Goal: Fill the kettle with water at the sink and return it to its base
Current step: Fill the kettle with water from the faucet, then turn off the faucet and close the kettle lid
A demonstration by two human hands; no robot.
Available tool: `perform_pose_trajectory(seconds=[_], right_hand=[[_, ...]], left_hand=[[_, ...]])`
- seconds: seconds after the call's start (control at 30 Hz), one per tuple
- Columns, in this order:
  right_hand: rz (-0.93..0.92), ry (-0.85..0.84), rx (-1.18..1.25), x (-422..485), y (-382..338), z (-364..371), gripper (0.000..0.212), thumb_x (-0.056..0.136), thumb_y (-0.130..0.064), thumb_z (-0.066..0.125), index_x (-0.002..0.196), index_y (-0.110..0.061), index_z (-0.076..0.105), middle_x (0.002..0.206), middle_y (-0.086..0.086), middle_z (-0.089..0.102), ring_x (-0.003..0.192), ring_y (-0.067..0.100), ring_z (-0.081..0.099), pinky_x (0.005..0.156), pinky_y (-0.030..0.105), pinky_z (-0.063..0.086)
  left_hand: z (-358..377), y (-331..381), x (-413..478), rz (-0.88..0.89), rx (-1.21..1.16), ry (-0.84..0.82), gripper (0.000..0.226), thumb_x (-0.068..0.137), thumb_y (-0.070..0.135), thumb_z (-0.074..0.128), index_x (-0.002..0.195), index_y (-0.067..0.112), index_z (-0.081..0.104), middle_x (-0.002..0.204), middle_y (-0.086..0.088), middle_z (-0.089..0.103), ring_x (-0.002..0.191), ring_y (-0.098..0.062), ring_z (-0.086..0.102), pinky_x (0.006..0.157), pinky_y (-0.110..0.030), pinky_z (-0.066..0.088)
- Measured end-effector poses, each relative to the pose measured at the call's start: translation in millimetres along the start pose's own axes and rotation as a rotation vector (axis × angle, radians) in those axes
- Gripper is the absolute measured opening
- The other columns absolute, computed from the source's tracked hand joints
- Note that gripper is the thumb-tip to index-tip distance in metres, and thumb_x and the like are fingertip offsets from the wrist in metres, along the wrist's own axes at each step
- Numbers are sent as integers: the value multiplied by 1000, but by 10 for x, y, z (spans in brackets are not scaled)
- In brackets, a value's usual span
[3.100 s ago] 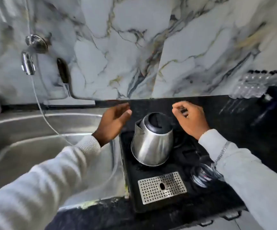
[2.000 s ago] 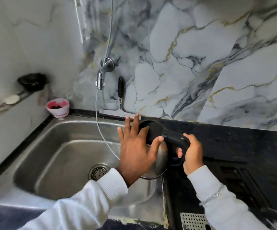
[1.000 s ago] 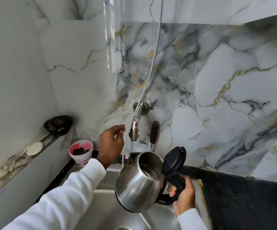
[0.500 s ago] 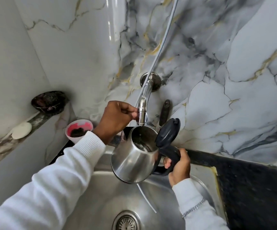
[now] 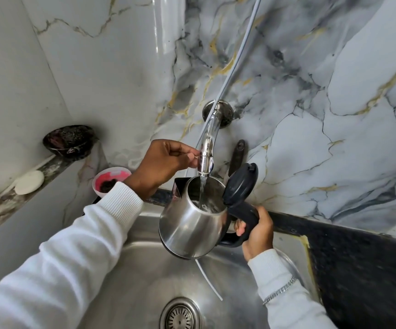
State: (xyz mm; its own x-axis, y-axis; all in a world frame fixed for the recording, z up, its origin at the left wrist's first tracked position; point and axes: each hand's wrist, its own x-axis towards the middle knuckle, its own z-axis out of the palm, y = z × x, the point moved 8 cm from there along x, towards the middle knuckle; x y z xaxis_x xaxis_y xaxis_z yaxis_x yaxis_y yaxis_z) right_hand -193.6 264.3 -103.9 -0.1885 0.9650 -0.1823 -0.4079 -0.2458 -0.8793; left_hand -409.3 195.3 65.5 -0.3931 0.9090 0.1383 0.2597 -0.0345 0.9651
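Observation:
A steel kettle [image 5: 188, 230] with a black handle hangs over the steel sink [image 5: 133, 283], its black lid [image 5: 239, 184] flipped open. My right hand [image 5: 255, 230] grips the handle. Straight above the kettle's mouth is the chrome wall tap [image 5: 207, 148], and a thin stream of water [image 5: 202, 189] falls from it into the kettle. My left hand [image 5: 166, 162] pinches the tap's tip with thumb and fingers. The kettle's base is out of view.
A pink cup [image 5: 111, 180] stands at the sink's back left corner. On the left ledge lie a dark bowl [image 5: 70, 141] and a white soap bar [image 5: 29, 182]. Black counter [image 5: 363, 264] lies to the right. A thin white hose [image 5: 237, 58] runs down the marble wall into the sink.
The kettle came off the counter to the sink with its lid opened. My left hand reached the tap and closed on its tip. Water now runs into the kettle.

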Motion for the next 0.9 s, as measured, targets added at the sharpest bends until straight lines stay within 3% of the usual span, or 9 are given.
perform_pose_trajectory(seconds=[0.1, 0.23, 0.37, 0.5, 0.6, 0.67, 0.7, 0.8, 0.9], right_hand=[[9, -15, 11, -3, 5, 6, 42, 84, -27, 39, 46, -13, 44, 34, 4, 36, 34, 17, 31, 48, 34, 23], [11, -31, 12, -27, 14, 57, 45, 84, -26, 39, 40, -15, 43, 33, 4, 36, 34, 17, 30, 46, 33, 23], [30, -10, 10, -57, 32, 57, 44, 86, -23, 38, 44, -13, 43, 33, 3, 36, 32, 16, 30, 43, 31, 22], [37, -12, -1, -89, 19, 56, 38, 87, -23, 38, 51, -12, 40, 34, 3, 36, 33, 16, 31, 43, 31, 22], [44, 2, -7, -118, 8, 38, 37, 88, -22, 39, 53, -10, 41, 35, 2, 36, 35, 16, 32, 44, 29, 23], [42, 12, -14, -148, -11, 32, 37, 88, -22, 39, 53, -11, 42, 36, 2, 37, 35, 16, 31, 44, 28, 23], [40, 17, -23, -163, -28, 27, 37, 88, -22, 39, 53, -12, 42, 36, 2, 37, 35, 16, 32, 43, 28, 23], [32, 29, -51, -255, -107, -14, 39, 87, -22, 40, 49, -14, 44, 37, 3, 37, 35, 15, 32, 42, 28, 23], [11, 56, -74, -390, -222, -124, 39, 86, -21, 41, 48, -13, 43, 34, 3, 36, 33, 16, 31, 38, 25, 23]], left_hand=[[-27, -4, -21, -63, -97, 2, 25, 89, -6, 52, 105, -3, 71, 100, -28, 73, 96, -34, 72, 98, -43, 55], [23, 10, -32, -115, -152, -41, 37, 84, -9, 40, 98, 2, 73, 90, -17, 75, 87, -24, 73, 102, -48, 52], [119, 68, -67, -63, -54, -60, 15, 85, 10, 67, 94, 2, 76, 95, -21, 77, 96, -37, 72, 99, -52, 53], [82, 76, -60, -56, 58, 15, 15, 74, 22, 81, 82, 9, 79, 83, -14, 79, 82, -23, 74, 94, -49, 57], [57, 114, -65, -54, 151, 160, 26, 63, 33, 88, 70, 10, 76, 70, -9, 77, 71, -26, 74, 80, -40, 62], [49, 161, -114, -34, 234, 313, 33, 56, 40, 88, 62, 11, 71, 58, -3, 72, 57, -20, 67, 60, -30, 56], [63, 195, -148, -18, 273, 365, 34, 56, 40, 87, 61, 12, 70, 57, -1, 70, 56, -16, 65, 58, -27, 52], [150, 286, -301, 55, 349, 394, 25, 70, 34, 80, 80, 12, 73, 76, -2, 76, 78, -18, 70, 70, -23, 47], [256, 570, -663, 330, 301, 376, 32, 88, 24, 64, 117, 10, 66, 114, -5, 73, 108, -14, 65, 84, -7, 38]])
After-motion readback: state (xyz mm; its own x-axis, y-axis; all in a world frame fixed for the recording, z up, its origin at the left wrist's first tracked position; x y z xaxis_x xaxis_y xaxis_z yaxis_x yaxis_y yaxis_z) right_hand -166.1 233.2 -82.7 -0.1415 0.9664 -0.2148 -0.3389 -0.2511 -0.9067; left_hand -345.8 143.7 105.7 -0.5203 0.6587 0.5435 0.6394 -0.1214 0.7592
